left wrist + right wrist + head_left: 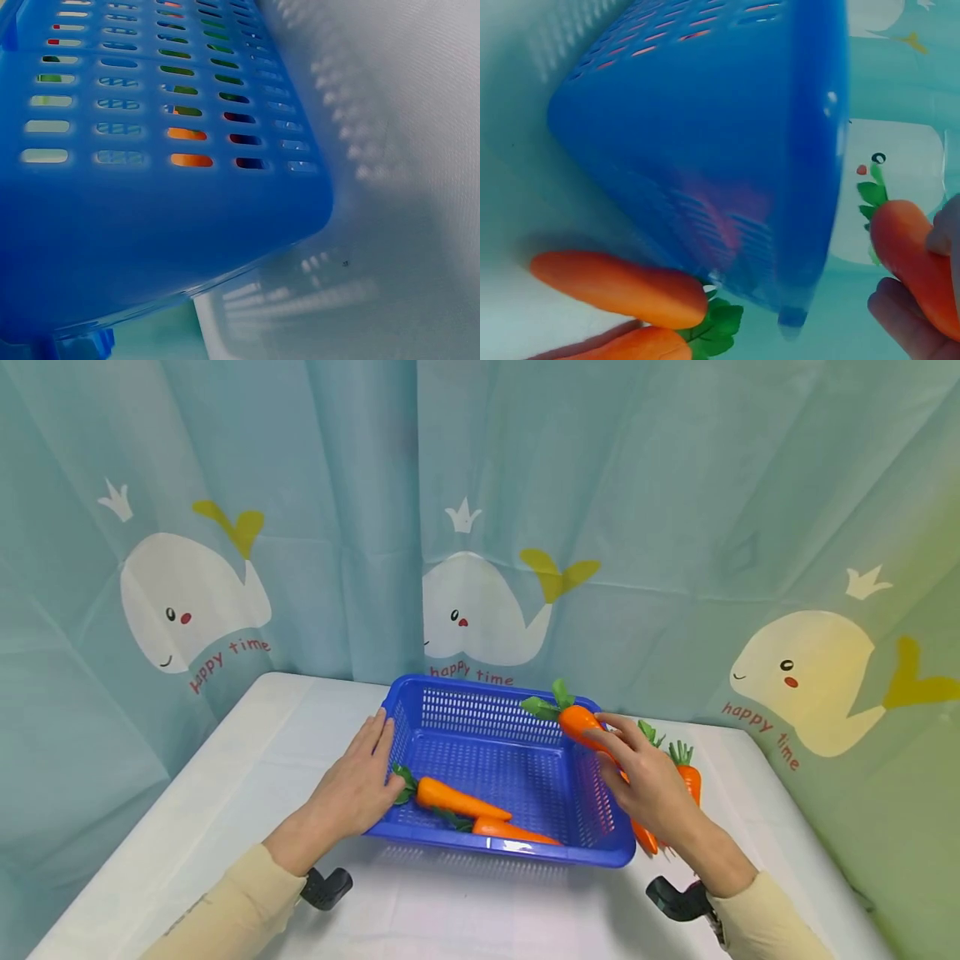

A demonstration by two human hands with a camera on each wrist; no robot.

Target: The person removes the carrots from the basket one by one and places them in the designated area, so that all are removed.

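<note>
My right hand grips an orange carrot with green leaves, up over the right rim of a blue plastic basket. The same held carrot shows beside the basket wall in the right wrist view. My left hand rests on the basket's left rim, fingers fairly straight along it. Inside, near the front, lie two carrots: one carrot by the left hand and another carrot against the front wall. In the left wrist view only the slotted basket side shows, the left hand hidden.
Outside the basket's right side, more carrots lie on the white table, partly behind the right hand. In the right wrist view a loose carrot lies near the basket's foot. A whale-printed curtain hangs behind the table.
</note>
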